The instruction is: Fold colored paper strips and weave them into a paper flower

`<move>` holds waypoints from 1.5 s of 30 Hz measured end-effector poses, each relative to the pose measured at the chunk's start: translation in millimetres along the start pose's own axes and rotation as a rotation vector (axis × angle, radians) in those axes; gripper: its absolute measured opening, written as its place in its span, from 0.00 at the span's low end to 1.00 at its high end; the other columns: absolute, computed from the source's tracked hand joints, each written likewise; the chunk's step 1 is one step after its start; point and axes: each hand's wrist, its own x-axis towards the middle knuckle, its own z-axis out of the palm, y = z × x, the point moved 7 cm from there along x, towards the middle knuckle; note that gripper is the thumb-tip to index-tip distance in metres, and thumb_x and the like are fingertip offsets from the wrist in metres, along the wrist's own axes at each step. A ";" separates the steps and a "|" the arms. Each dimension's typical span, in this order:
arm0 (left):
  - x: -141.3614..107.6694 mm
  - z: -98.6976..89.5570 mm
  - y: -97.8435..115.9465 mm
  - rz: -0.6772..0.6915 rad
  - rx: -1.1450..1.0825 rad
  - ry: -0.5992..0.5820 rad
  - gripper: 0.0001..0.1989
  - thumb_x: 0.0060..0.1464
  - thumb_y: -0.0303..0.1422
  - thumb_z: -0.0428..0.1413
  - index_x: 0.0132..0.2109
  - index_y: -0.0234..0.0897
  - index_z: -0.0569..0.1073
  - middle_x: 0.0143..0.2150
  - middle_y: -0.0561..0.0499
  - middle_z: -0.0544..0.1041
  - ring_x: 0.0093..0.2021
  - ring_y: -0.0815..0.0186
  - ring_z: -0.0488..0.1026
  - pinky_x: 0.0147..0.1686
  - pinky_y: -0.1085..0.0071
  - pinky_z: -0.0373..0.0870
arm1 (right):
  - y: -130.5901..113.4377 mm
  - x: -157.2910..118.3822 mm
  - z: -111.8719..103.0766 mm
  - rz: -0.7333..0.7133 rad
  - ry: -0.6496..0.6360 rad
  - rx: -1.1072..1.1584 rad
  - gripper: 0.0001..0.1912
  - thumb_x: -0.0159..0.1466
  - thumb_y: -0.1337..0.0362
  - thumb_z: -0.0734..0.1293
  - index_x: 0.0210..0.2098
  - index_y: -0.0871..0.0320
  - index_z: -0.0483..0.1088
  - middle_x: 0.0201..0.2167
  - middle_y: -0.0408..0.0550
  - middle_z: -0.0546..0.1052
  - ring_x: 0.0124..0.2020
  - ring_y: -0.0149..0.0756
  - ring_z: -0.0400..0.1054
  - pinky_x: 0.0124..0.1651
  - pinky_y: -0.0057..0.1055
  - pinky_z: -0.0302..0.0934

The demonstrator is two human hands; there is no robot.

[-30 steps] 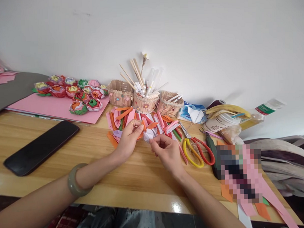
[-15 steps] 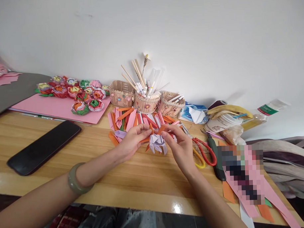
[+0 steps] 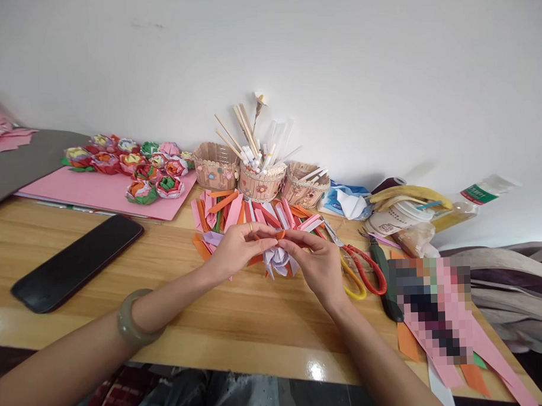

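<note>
A folded paper flower (image 3: 278,261) with lilac petals and orange pieces hangs between my hands above the wooden table. My left hand (image 3: 239,247) pinches its orange paper from the left, thumb and fingers closed. From the right, my right hand (image 3: 315,263) grips the same orange part, its fingertips almost meeting those of the left. The fingertips partly cover the orange paper. Just behind the hands lies a pile of folded paper strips (image 3: 230,211) in pink, orange, red, green and lilac.
Decorated baskets (image 3: 262,182) with sticks and pens stand by the wall. Finished paper flowers (image 3: 104,162) rest on pink sheets (image 3: 88,188) at left, behind a black phone (image 3: 80,263). Scissors (image 3: 364,268), a green-handled tool (image 3: 384,282), a lidded cup (image 3: 398,216) and paper strips lie right.
My fingertips have come closer together over the orange paper, covering more of it. The lilac flower has turned slightly, so its folded centre shows more.
</note>
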 end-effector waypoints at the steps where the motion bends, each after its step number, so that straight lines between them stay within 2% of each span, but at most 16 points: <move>1: -0.3 -0.2 0.2 0.030 0.018 0.003 0.06 0.43 0.29 0.59 0.32 0.37 0.76 0.30 0.53 0.78 0.30 0.67 0.73 0.33 0.71 0.71 | -0.6 -0.3 -0.2 -0.004 0.002 0.002 0.10 0.52 0.61 0.70 0.34 0.57 0.76 0.32 0.47 0.79 0.33 0.37 0.72 0.38 0.31 0.66; 4: -2.1 -0.8 0.9 0.102 0.064 0.024 0.07 0.44 0.31 0.59 0.34 0.36 0.76 0.34 0.51 0.79 0.35 0.65 0.75 0.37 0.69 0.72 | -3.0 -1.0 -1.1 -0.034 0.020 -0.017 0.09 0.53 0.62 0.69 0.34 0.57 0.76 0.33 0.46 0.79 0.34 0.37 0.72 0.39 0.32 0.66; 9: -7.5 -3.0 1.6 0.112 0.082 0.104 0.07 0.45 0.31 0.57 0.34 0.36 0.77 0.34 0.50 0.80 0.35 0.63 0.76 0.38 0.67 0.73 | -9.1 -2.2 -1.9 -0.154 0.059 -0.108 0.08 0.54 0.63 0.69 0.35 0.56 0.75 0.35 0.47 0.78 0.37 0.38 0.72 0.42 0.34 0.65; 16: -11.9 -4.2 5.7 0.284 0.156 0.117 0.04 0.48 0.31 0.56 0.32 0.35 0.74 0.31 0.50 0.78 0.33 0.66 0.75 0.36 0.71 0.73 | -35.0 -15.2 -0.2 -0.575 0.146 -0.380 0.06 0.57 0.68 0.67 0.35 0.56 0.73 0.37 0.50 0.78 0.38 0.37 0.72 0.43 0.35 0.66; 20: -15.0 -2.9 17.1 0.481 0.246 0.109 0.03 0.50 0.29 0.55 0.32 0.35 0.74 0.32 0.49 0.78 0.34 0.67 0.75 0.36 0.71 0.72 | -42.2 -22.2 1.1 -0.736 0.177 -0.470 0.08 0.57 0.71 0.66 0.37 0.56 0.72 0.38 0.51 0.78 0.40 0.37 0.72 0.45 0.37 0.66; 23: -20.8 -1.5 30.3 0.668 0.350 0.134 0.02 0.49 0.26 0.56 0.30 0.34 0.72 0.34 0.47 0.75 0.36 0.67 0.73 0.37 0.70 0.70 | -43.6 -24.7 -0.1 -0.791 0.194 -0.468 0.10 0.56 0.74 0.67 0.38 0.58 0.71 0.39 0.53 0.77 0.42 0.37 0.71 0.45 0.36 0.66; 25: -23.5 0.2 35.4 0.743 0.387 0.127 0.02 0.49 0.25 0.56 0.30 0.34 0.71 0.33 0.48 0.73 0.35 0.68 0.72 0.36 0.71 0.69 | -44.0 -25.7 -0.6 -0.813 0.206 -0.481 0.11 0.55 0.75 0.67 0.38 0.58 0.71 0.39 0.53 0.77 0.42 0.38 0.71 0.44 0.36 0.66; 32: -24.5 3.8 37.5 0.791 0.364 0.050 0.03 0.51 0.24 0.54 0.30 0.34 0.69 0.32 0.48 0.71 0.35 0.68 0.70 0.36 0.71 0.68 | -43.9 -26.7 -1.9 -0.847 0.264 -0.533 0.09 0.54 0.73 0.69 0.34 0.57 0.70 0.36 0.51 0.78 0.39 0.38 0.72 0.42 0.36 0.67; 35: -21.6 2.7 36.8 0.733 0.332 0.017 0.02 0.50 0.26 0.55 0.30 0.34 0.68 0.31 0.48 0.71 0.34 0.68 0.69 0.36 0.70 0.67 | -46.1 -26.5 -2.2 -0.848 0.252 -0.523 0.08 0.54 0.73 0.69 0.32 0.58 0.70 0.34 0.51 0.78 0.37 0.37 0.72 0.41 0.35 0.66; 38: -12.6 2.1 29.9 0.518 0.231 -0.073 0.04 0.49 0.29 0.56 0.30 0.34 0.67 0.30 0.50 0.70 0.33 0.69 0.68 0.34 0.72 0.66 | -45.6 -20.8 -2.8 -0.769 0.145 -0.405 0.06 0.55 0.72 0.68 0.30 0.57 0.69 0.30 0.48 0.76 0.33 0.35 0.70 0.37 0.32 0.64; 40: -7.1 4.8 21.6 0.313 0.099 -0.175 0.07 0.48 0.32 0.57 0.31 0.34 0.67 0.30 0.52 0.69 0.30 0.71 0.67 0.30 0.74 0.65 | -37.8 -11.8 -1.0 -0.602 0.004 -0.254 0.04 0.56 0.70 0.68 0.28 0.57 0.67 0.27 0.45 0.74 0.30 0.33 0.68 0.34 0.30 0.63; 42: -4.8 9.7 14.9 0.140 -0.021 -0.273 0.09 0.45 0.33 0.58 0.32 0.34 0.67 0.29 0.53 0.69 0.28 0.72 0.67 0.27 0.76 0.64 | -24.2 -3.4 3.5 -0.371 -0.139 -0.053 0.05 0.56 0.66 0.68 0.27 0.57 0.66 0.25 0.43 0.71 0.27 0.30 0.66 0.31 0.27 0.62; 45: -3.0 12.5 9.8 0.003 -0.107 -0.318 0.09 0.42 0.30 0.60 0.31 0.32 0.68 0.27 0.54 0.70 0.27 0.73 0.67 0.27 0.77 0.64 | -6.2 0.7 13.1 -0.073 -0.285 0.241 0.06 0.56 0.63 0.68 0.26 0.57 0.66 0.23 0.40 0.70 0.24 0.27 0.63 0.27 0.24 0.60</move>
